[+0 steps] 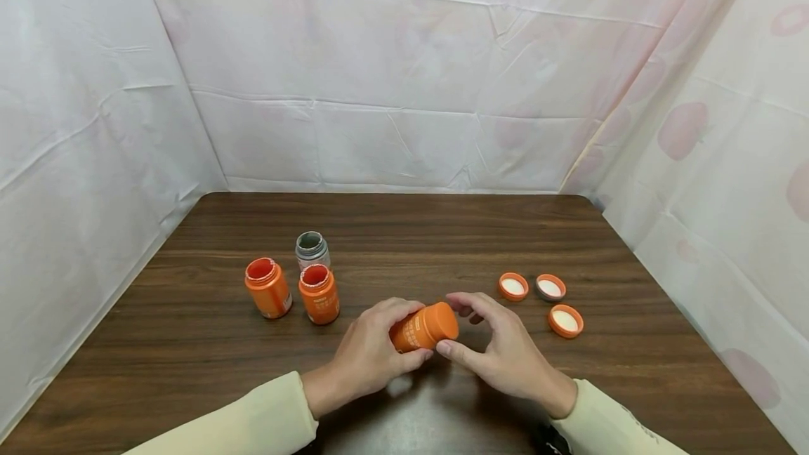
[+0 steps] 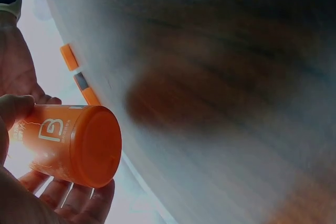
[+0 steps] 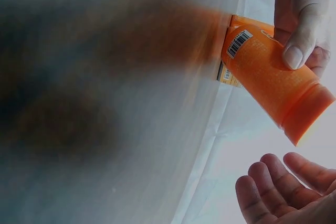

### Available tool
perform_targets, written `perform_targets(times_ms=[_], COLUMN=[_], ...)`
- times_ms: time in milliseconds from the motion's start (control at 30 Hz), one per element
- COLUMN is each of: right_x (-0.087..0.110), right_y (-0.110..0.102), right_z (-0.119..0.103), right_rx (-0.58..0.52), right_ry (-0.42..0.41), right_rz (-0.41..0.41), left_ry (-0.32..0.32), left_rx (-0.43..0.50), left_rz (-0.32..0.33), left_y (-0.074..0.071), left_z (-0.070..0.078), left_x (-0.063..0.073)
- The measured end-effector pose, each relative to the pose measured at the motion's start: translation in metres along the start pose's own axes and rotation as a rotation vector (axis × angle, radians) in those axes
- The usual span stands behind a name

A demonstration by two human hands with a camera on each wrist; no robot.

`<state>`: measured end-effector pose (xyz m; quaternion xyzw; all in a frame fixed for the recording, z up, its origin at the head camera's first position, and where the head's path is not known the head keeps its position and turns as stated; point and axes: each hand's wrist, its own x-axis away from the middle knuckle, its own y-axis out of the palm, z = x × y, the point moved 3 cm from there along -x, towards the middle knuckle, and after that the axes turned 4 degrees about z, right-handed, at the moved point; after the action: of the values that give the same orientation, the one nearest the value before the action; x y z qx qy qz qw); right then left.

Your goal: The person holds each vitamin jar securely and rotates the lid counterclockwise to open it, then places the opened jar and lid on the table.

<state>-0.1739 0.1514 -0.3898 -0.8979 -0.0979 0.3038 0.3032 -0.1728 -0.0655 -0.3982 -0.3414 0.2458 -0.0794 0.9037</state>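
An orange bottle (image 1: 411, 332) with its orange cap (image 1: 446, 320) on is tilted over the table, the cap end toward the right. My left hand (image 1: 369, 348) grips its body, thumb on one side and fingers on the other. The left wrist view shows the round base of the bottle (image 2: 96, 146) beyond the thumb. Beside the cap, my right hand (image 1: 508, 346) has loosely curved fingers and holds nothing. In the right wrist view a gap separates the right fingers (image 3: 273, 192) from the capped bottle (image 3: 268, 72).
Two uncapped orange bottles (image 1: 268, 290) (image 1: 320, 298) and an uncapped grey bottle (image 1: 312, 248) stand at the left. Two orange caps (image 1: 513, 286) (image 1: 565, 321) and a grey-rimmed cap (image 1: 550, 288) lie at the right, white insides up. Pale curtains (image 1: 392, 76) surround the wooden table (image 1: 404, 223).
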Motion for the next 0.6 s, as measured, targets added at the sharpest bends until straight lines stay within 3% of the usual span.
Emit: perform_targets(times_ms=[600], right_x=[-0.0012], right_y=[0.0043], right_z=[-0.0029], right_rx=[0.017], right_ry=[-0.018], right_rz=[0.015], left_ry=[-0.001], left_rx=[-0.003], left_rz=[-0.039], left_y=[0.0037], left_z=[-0.0020], left_x=[0.0017])
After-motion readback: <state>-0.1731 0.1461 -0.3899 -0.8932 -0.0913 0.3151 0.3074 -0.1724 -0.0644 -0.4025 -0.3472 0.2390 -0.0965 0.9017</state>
